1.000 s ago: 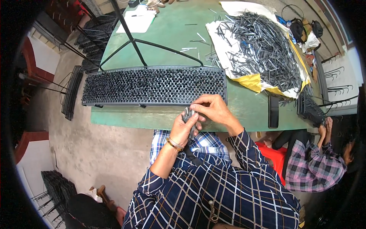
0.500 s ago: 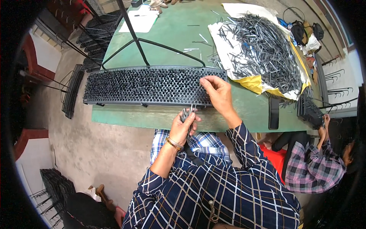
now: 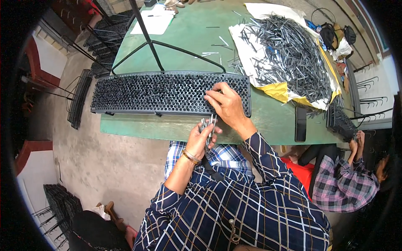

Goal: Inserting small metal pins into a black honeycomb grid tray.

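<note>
A long black rack (image 3: 142,94), dense with small holes and short dark pieces, lies across the near side of the table. My left hand (image 3: 198,140) is closed round a bundle of thin grey metal strips (image 3: 208,124), just below the rack's front edge. Over the right part of the rack, my right hand (image 3: 229,106) has thumb and forefinger brought together at the holes. Whatever sits between those fingertips is too small or hidden to make out. A black metal frame (image 3: 147,42) rises from the rack's back edge.
At the far right of the green table (image 3: 138,129), a white and yellow sack (image 3: 274,90) bears a heap of dark strips (image 3: 289,54). A black phone (image 3: 300,124) lies nearer. Beyond it, a co-worker in a plaid shirt (image 3: 341,188) handles another rack (image 3: 340,123). Paper (image 3: 153,23) lies far left.
My right hand has shifted left along the rack and its fingertips are lower on the holes. My left hand stays nearly still with its bundle.
</note>
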Available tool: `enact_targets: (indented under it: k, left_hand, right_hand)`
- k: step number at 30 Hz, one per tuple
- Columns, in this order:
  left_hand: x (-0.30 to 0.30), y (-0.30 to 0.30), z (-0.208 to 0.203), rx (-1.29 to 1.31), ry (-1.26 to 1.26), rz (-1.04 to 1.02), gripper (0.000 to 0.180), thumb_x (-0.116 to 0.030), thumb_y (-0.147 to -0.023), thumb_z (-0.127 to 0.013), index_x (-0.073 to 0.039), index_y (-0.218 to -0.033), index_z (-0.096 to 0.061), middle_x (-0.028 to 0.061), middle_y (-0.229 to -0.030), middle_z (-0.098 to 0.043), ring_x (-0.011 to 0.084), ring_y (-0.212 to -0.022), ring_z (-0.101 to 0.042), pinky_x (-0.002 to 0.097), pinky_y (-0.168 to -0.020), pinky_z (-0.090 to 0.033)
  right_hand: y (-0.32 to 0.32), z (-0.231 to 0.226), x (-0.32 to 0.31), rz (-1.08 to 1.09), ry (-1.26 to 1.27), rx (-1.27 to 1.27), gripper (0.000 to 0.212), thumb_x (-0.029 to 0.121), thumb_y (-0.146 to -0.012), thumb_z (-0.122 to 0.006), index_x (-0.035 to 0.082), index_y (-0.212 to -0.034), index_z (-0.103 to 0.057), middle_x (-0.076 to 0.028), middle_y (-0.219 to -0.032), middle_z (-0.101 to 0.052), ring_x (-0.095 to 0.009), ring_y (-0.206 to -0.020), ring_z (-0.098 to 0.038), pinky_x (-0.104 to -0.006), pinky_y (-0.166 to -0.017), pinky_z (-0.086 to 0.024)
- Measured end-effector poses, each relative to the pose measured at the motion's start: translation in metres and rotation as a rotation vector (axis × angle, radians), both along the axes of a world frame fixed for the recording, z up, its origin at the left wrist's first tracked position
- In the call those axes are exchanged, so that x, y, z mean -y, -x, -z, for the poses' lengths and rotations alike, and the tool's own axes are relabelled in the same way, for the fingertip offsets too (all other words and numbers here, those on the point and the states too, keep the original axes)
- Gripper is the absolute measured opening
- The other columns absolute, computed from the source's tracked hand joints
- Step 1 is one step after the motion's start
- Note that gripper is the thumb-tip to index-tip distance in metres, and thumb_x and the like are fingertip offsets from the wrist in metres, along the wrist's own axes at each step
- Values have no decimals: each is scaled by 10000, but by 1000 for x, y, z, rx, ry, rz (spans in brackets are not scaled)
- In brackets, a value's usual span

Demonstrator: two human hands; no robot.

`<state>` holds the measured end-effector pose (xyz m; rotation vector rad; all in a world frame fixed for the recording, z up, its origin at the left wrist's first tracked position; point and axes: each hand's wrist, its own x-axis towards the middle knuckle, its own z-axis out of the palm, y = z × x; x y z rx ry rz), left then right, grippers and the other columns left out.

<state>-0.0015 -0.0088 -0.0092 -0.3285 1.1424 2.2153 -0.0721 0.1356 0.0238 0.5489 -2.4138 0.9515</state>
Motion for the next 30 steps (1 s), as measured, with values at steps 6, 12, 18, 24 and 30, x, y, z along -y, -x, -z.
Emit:
enact_targets:
  k: [6,12,18,24,30]
  left_hand:
    - [-2,0,-4,-28,1,-7,172,-167,-943,-508,-53,-1070,-482,92,-854,-627,90,-591,-527,188,-409,-384]
    - [1,0,-4,-66,-5,-33,176,-185,-941,-525,-66,-1068,-501,83,-858,-628,85,-596,-532,184,-414,-387]
    - [-2,2,-5,-113,-19,-62,181,-205,-940,-532,-70,-1061,-533,70,-881,-636,79,-601,-540,182,-424,-406]
    - [-7,0,-2,-91,16,-22,209,-202,-947,-516,-71,-1108,-547,75,-906,-652,78,-634,-569,179,-439,-429]
    - [-12,3,-6,-59,42,14,215,-195,-947,-515,-61,-1113,-542,88,-907,-660,79,-632,-567,180,-446,-429]
  right_hand:
    - [-3,-5,-1,5,-165,15,142,129,-772,-691,39,-880,-671,-84,-854,-580,-248,-716,-598,-337,-623,-479]
    - [-11,-8,0,24,46,103,150,149,-793,-683,23,-875,-682,-91,-848,-601,-219,-699,-600,-295,-594,-465]
    - [-32,-6,-17,-151,382,747,202,176,-806,-686,-4,-896,-703,-76,-798,-660,-125,-647,-592,-260,-575,-464]
    - [-23,-10,-26,39,689,745,198,161,-842,-661,-9,-941,-687,-29,-759,-665,-51,-594,-543,-194,-495,-424]
    - [-6,2,-13,135,556,291,204,122,-838,-669,15,-1011,-671,-46,-817,-673,-50,-599,-545,-204,-500,-432]
